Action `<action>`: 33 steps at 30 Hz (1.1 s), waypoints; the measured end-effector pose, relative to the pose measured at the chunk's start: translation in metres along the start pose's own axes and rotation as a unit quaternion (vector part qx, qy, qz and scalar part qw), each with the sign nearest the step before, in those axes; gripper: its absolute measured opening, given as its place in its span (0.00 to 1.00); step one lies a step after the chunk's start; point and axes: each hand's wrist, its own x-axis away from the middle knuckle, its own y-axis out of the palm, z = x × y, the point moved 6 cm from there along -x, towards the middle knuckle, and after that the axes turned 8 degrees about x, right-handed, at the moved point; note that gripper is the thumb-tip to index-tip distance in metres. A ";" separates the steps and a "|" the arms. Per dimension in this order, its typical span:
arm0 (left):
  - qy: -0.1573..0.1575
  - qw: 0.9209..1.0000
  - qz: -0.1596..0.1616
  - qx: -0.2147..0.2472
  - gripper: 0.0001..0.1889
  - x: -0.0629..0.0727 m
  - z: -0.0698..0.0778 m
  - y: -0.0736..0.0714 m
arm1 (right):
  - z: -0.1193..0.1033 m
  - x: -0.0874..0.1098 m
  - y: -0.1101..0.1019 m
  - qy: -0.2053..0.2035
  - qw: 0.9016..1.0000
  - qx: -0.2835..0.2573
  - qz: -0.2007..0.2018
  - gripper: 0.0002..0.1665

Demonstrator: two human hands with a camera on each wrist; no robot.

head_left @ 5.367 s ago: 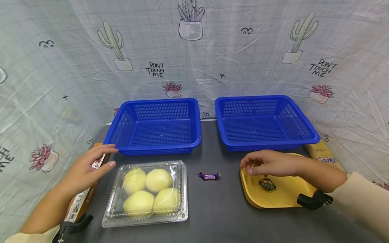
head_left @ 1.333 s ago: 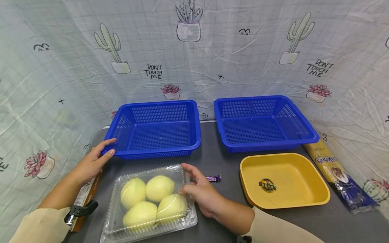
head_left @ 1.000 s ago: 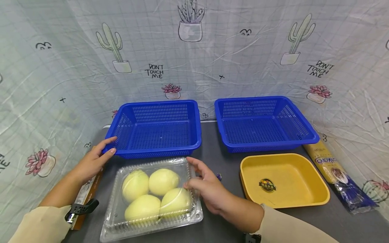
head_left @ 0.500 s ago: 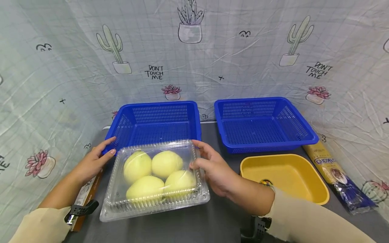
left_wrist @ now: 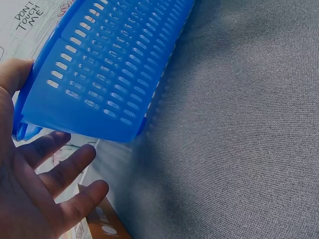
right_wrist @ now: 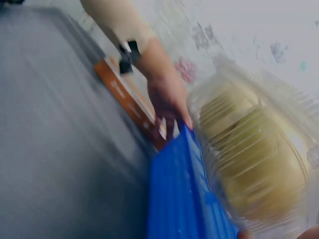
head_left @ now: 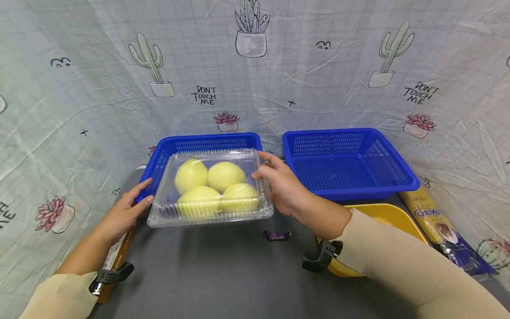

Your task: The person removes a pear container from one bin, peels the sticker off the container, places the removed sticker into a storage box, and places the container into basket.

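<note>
My right hand (head_left: 284, 184) grips the right edge of a clear plastic clamshell box (head_left: 167, 219). Several pale yellow-green round fruits (head_left: 226, 176) are inside it, and its lid is down. The box hangs tilted in the air, over the front part of the left blue basket (head_left: 211, 137), hiding much of that basket. My left hand (head_left: 125, 213) holds the basket's front left corner. In the left wrist view, one finger lies at the basket rim (left_wrist: 21, 117) while the other fingers spread below it. Fruit and box appear blurred in the right wrist view.
A second blue basket (head_left: 342, 192) stands at right. Before it sits a yellow tray (head_left: 380, 212), partly behind my right sleeve, beside a yellow and blue packet (head_left: 432, 217). A purple wrapped candy (head_left: 277, 235) lies mid-table. Under my left arm lies a long brown box (head_left: 121, 250).
My right hand went from above the yellow tray to the clamshell box, took hold of it, and raised it forward over the left basket. My left hand moved onto that basket's corner.
</note>
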 end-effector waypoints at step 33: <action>-0.050 0.996 0.026 0.067 0.38 0.001 -0.002 0.006 | 0.002 -0.126 0.013 0.027 0.997 0.038 0.056 0.46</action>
